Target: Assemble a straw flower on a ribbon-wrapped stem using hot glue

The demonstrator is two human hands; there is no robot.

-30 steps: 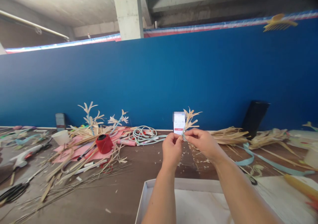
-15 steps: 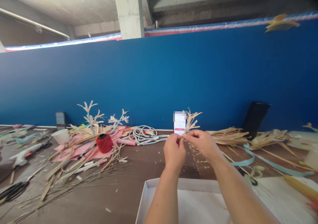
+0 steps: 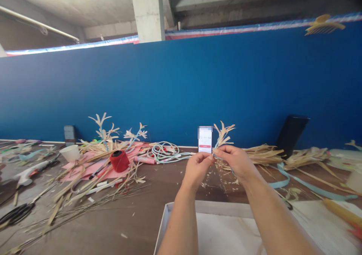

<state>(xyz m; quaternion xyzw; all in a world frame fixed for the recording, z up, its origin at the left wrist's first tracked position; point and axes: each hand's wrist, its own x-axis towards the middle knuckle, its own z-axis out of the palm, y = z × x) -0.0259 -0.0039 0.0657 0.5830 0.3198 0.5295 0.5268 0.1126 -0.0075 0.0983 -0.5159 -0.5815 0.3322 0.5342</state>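
Hands: left hand (image 3: pixel 197 169) and right hand (image 3: pixel 236 160) meet above the brown table (image 3: pixel 135 217), fingertips pinched on one straw flower sprig (image 3: pixel 223 134).
Sprig: upright, petals fanned at 12 o'clock from the fingers.
Surroundings: phone (image 3: pixel 205 139) just behind at 11 o'clock; red spool (image 3: pixel 119 160) well apart at 9; white box (image 3: pixel 226 228) at 6.

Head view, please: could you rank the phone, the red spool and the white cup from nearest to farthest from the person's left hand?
1. The phone, standing against the blue wall just above and behind the left hand.
2. The red spool, farther off to the left, among the straw on the pink sheet.
3. The white cup, farthest, at the far left of the table.
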